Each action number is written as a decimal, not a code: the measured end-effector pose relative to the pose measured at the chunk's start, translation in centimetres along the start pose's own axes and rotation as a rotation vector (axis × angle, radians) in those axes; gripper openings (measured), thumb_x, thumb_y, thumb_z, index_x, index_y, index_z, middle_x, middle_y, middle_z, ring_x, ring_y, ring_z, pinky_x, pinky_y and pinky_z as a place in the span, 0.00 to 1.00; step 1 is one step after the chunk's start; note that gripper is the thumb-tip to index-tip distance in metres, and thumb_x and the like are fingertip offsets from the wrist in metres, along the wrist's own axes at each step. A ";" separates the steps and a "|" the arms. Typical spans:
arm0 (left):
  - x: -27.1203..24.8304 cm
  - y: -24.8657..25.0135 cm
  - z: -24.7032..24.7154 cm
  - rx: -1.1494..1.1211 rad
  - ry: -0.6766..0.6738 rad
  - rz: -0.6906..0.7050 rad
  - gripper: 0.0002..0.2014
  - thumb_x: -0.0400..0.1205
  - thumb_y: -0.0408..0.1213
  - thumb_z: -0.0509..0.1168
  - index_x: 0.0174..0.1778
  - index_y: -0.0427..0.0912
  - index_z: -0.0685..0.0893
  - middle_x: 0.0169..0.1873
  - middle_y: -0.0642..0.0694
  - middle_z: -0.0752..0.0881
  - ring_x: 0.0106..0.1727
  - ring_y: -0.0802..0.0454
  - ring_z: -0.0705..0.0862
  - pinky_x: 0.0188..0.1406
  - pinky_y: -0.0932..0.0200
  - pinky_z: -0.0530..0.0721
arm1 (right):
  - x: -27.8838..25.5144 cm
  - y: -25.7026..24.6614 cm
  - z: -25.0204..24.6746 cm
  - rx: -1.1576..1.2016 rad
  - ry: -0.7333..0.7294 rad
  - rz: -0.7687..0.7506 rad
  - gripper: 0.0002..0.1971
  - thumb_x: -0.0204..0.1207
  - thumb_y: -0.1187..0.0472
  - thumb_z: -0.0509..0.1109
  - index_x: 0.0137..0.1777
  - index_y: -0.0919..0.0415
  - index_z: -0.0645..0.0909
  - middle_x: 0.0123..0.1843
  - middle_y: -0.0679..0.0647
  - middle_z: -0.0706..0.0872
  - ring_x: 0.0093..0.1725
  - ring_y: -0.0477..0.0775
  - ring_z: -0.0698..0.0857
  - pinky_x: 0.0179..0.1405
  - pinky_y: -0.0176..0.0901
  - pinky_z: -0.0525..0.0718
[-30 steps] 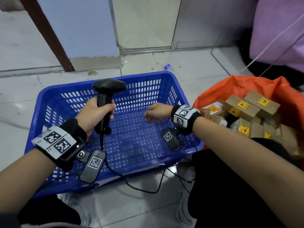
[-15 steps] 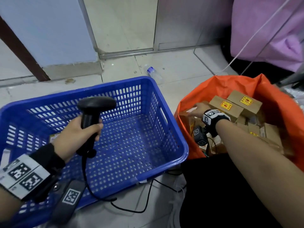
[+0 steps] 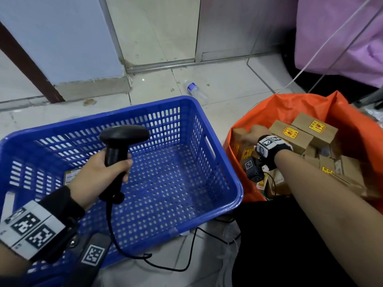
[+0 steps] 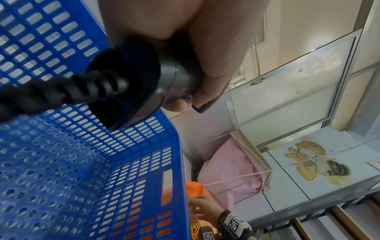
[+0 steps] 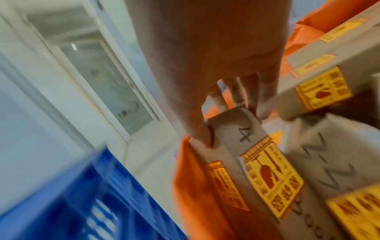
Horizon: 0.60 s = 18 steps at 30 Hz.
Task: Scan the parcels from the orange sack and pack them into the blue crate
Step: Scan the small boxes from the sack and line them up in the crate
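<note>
My left hand [image 3: 103, 172] grips the black handheld scanner [image 3: 122, 137] upright over the blue crate [image 3: 124, 112]; its handle base shows in the left wrist view [image 4: 131, 84]. One labelled parcel [image 3: 70, 176] lies in the crate, mostly hidden behind that hand. My right hand [image 3: 252, 133] reaches into the orange sack [image 3: 290, 104] at its left side. In the right wrist view, thumb and fingers [image 5: 261, 112] pinch the end of a brown cardboard parcel [image 5: 267, 170] with a yellow label and a pen mark. Several more brown parcels [image 3: 294, 135] fill the sack.
The scanner cable [image 3: 165, 264] trails over the crate's front rim onto the tiled floor. A plastic bottle [image 3: 196, 92] lies on the floor behind the crate. A pink cloth bundle [image 3: 342, 38] stands behind the sack, with a wall and door frame at the back.
My right hand left the crate, crossed to the orange sack and took hold of a parcel. The left hand kept its hold on the scanner above the crate.
</note>
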<state>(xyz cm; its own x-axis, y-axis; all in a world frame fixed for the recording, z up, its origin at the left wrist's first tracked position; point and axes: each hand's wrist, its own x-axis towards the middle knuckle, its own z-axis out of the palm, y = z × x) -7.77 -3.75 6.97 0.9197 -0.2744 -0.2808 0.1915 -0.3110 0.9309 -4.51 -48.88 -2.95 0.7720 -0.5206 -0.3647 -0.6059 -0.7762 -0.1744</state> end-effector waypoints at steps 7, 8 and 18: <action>-0.9 0.4 -0.6 -0.060 -0.008 0.036 0.01 0.82 0.28 0.64 0.47 0.36 0.80 0.27 0.43 0.79 0.27 0.51 0.77 0.36 0.54 0.75 | -5.0 -3.5 -7.4 0.053 0.346 -0.107 0.29 0.58 0.42 0.78 0.51 0.64 0.85 0.52 0.63 0.85 0.48 0.62 0.84 0.38 0.49 0.83; -1.2 0.3 -0.7 -0.079 -0.005 0.037 0.01 0.82 0.27 0.64 0.47 0.36 0.80 0.27 0.44 0.79 0.27 0.51 0.77 0.36 0.54 0.75 | -6.1 -4.4 -7.7 0.090 0.406 -0.187 0.30 0.57 0.43 0.79 0.56 0.62 0.84 0.56 0.62 0.82 0.51 0.61 0.83 0.44 0.50 0.84; -2.2 -0.5 -2.7 -0.197 0.121 0.037 0.03 0.83 0.26 0.63 0.44 0.37 0.78 0.30 0.44 0.82 0.27 0.53 0.82 0.33 0.60 0.82 | -16.7 -17.0 -0.5 0.166 0.487 -1.052 0.33 0.58 0.54 0.79 0.65 0.60 0.77 0.62 0.57 0.74 0.60 0.58 0.77 0.32 0.49 0.84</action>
<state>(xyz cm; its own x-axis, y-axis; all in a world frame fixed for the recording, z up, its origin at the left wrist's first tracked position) -8.99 -0.47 7.74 0.9593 -0.1675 -0.2271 0.2097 -0.1156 0.9709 -6.98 -27.15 6.55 0.8781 0.2413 0.4132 0.3854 -0.8685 -0.3118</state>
